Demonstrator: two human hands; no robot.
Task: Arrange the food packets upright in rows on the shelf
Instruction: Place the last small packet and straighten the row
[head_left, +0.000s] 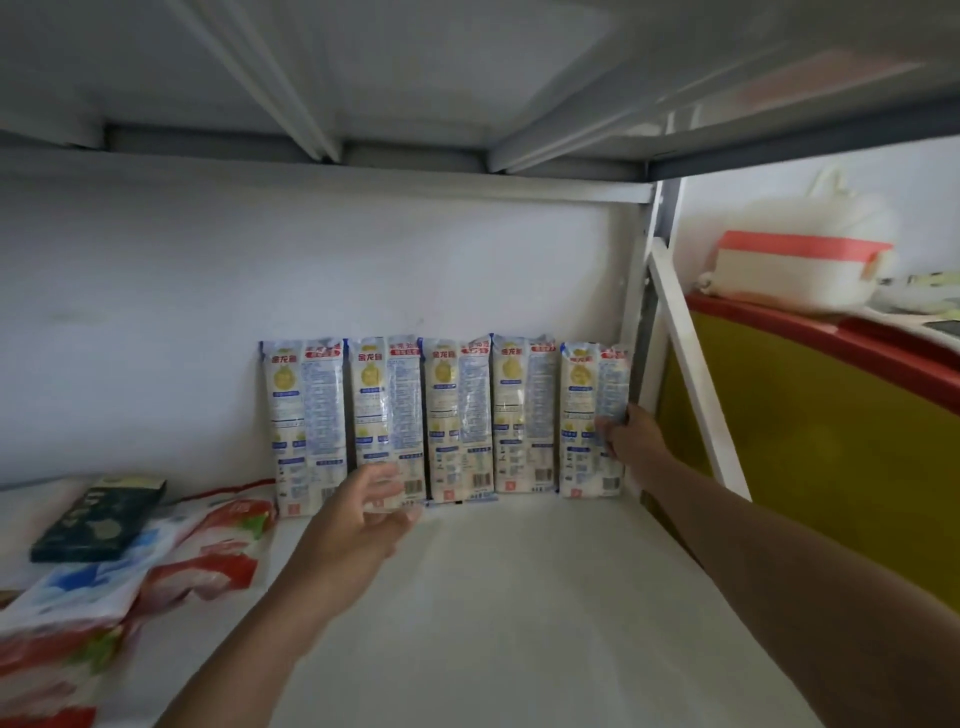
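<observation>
Several tall white noodle packets with blue and yellow print stand upright in one row against the back wall of the white shelf (493, 597). My right hand (636, 434) grips the right edge of the rightmost packet (584, 410), thumb on its front, close to the shelf's corner post. My left hand (363, 519) hovers, blurred, with fingers apart in front of the bottom of the second packet from the left (387, 400). I cannot tell whether it touches that packet.
Red-and-white food bags (208, 551) and a blue-and-white bag (78, 587) lie flat at the shelf's left, with a dark flat box (98, 519) on top. A white slanted brace (691, 364) bounds the right side. Beyond it stands a yellow-and-red cabinet (805, 441).
</observation>
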